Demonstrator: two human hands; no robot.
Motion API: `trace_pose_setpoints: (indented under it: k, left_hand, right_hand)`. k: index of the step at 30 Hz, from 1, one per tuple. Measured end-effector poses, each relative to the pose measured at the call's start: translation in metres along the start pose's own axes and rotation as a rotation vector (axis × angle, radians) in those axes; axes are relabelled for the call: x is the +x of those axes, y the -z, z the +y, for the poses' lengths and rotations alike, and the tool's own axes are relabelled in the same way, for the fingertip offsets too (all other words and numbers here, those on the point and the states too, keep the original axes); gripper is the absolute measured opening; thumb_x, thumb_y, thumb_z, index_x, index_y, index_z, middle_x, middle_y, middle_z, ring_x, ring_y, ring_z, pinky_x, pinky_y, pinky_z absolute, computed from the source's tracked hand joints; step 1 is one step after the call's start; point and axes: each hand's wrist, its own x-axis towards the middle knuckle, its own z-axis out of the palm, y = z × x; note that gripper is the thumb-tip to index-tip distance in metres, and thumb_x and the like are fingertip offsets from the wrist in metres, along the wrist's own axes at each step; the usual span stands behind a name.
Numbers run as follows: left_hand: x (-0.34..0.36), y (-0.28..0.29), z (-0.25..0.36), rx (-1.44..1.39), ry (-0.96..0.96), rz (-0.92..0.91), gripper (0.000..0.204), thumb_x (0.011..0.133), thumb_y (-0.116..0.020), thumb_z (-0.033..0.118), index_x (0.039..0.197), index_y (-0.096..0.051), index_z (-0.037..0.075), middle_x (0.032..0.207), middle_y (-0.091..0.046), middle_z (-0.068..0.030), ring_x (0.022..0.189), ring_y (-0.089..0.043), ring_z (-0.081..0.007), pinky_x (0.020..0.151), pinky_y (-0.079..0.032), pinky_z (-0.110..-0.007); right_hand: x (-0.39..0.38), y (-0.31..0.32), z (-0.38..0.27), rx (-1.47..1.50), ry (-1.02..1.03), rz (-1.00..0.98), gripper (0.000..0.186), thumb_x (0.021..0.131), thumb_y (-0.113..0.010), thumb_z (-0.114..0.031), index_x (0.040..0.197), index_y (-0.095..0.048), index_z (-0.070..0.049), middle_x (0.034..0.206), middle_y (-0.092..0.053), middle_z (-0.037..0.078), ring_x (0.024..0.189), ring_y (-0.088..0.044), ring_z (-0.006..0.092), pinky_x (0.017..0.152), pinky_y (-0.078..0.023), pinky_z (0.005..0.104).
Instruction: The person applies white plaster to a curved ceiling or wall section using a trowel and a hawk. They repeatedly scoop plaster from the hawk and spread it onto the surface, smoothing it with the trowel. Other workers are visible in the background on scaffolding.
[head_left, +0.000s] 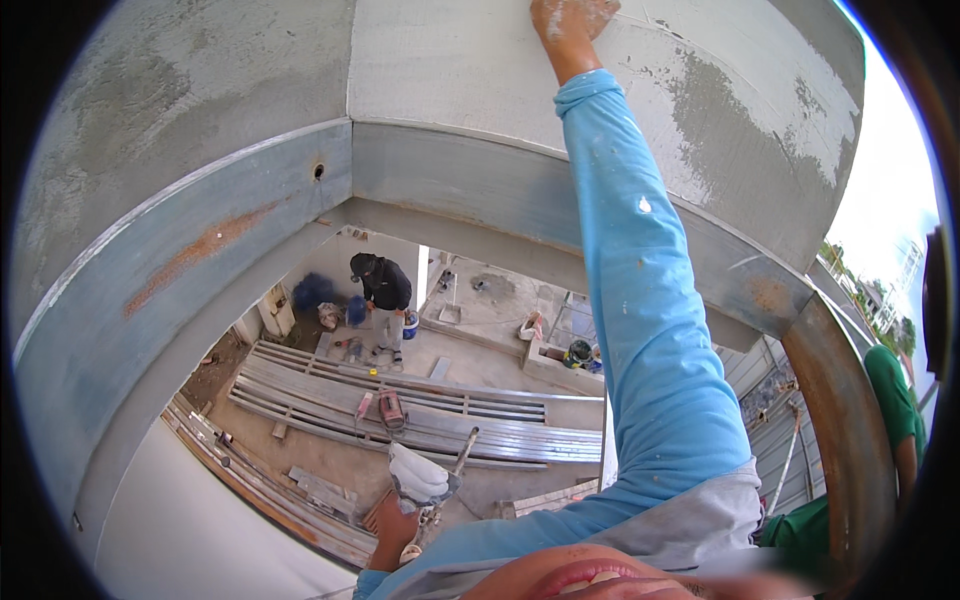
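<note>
My right arm, in a light blue sleeve, stretches up to the plastered wall [450,70]. At the top edge my right hand [574,22] is closed against the wall's surface, flecked with white; whatever it grips is cut off by the picture's edge. Low in the view, my left hand [396,528] is closed under a small board heaped with white plaster [420,478]. Most of that board is hidden beneath the heap. Wet grey and smooth white patches mark the wall.
A rusty steel beam [230,225] frames a drop to the floor below. Down there a person in dark clothing [385,295] stands by long metal bars [500,425] and a red power tool [391,410]. Another person's green sleeve [890,395] is at the right, behind a rusty post [835,400].
</note>
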Motion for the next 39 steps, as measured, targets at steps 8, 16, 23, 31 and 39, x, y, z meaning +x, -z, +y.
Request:
trace_pose_setpoints:
  k: [8, 16, 23, 31, 39]
  left_hand:
    - [-0.019, 0.031, -0.052, 0.061, 0.104, 0.077, 0.04, 0.071, -0.076, 0.011, 0.109, -0.065, 0.002, 0.096, -0.07, -0.0226, 0.094, -0.066, -0.0436, 0.078, -0.052, -0.047]
    - [-0.014, 0.066, -0.083, 0.029, 0.057, 0.151, 0.036, 0.069, -0.071, 0.0, 0.105, -0.065, 0.0, 0.098, -0.07, -0.0222, 0.097, -0.066, -0.0429, 0.081, -0.052, -0.044]
    - [0.001, 0.062, -0.112, 0.005, -0.007, 0.191, 0.054, 0.064, -0.078, 0.005, 0.114, -0.06, 0.0, 0.103, -0.067, -0.0245, 0.1, -0.061, -0.0472, 0.083, -0.048, -0.052]
    - [0.015, 0.075, -0.093, -0.06, -0.002, 0.093, 0.049, 0.065, -0.075, 0.001, 0.112, -0.06, -0.003, 0.105, -0.067, -0.0248, 0.104, -0.06, -0.047, 0.087, -0.048, -0.05]
    - [0.039, 0.076, -0.037, -0.098, 0.115, -0.072, 0.045, 0.068, -0.074, 0.0, 0.112, -0.063, -0.004, 0.101, -0.069, -0.0241, 0.099, -0.065, -0.044, 0.083, -0.052, -0.045]
  right_hand:
    - [-0.038, 0.044, -0.162, 0.403, 0.361, -0.101, 0.041, 0.097, -0.037, -0.022, 0.125, -0.062, -0.004, 0.128, -0.058, 0.026, 0.112, -0.058, 0.0431, 0.095, -0.043, 0.0563]
    - [0.076, 0.013, -0.122, 0.594, 0.925, -0.23, 0.031, 0.093, -0.043, -0.018, 0.097, -0.073, -0.013, 0.105, -0.071, 0.009, 0.1, -0.066, 0.0277, 0.1, -0.043, 0.0511]
    - [0.065, -0.055, -0.203, 0.461, 1.199, -0.262, 0.022, 0.085, -0.05, -0.021, 0.091, -0.072, -0.02, 0.099, -0.072, -0.001, 0.106, -0.064, 0.0171, 0.115, -0.028, 0.0546]
    - [0.057, -0.073, -0.186, 0.278, 1.293, -0.303, 0.015, 0.086, -0.053, -0.027, 0.084, -0.068, -0.026, 0.098, -0.071, -0.004, 0.111, -0.061, 0.0173, 0.115, -0.026, 0.0553]
    - [0.077, 0.071, 0.023, 0.047, 1.151, -0.51, 0.031, 0.092, -0.05, -0.025, 0.116, -0.067, -0.032, 0.137, -0.058, -0.007, 0.138, -0.042, 0.0134, 0.118, -0.017, 0.0515]
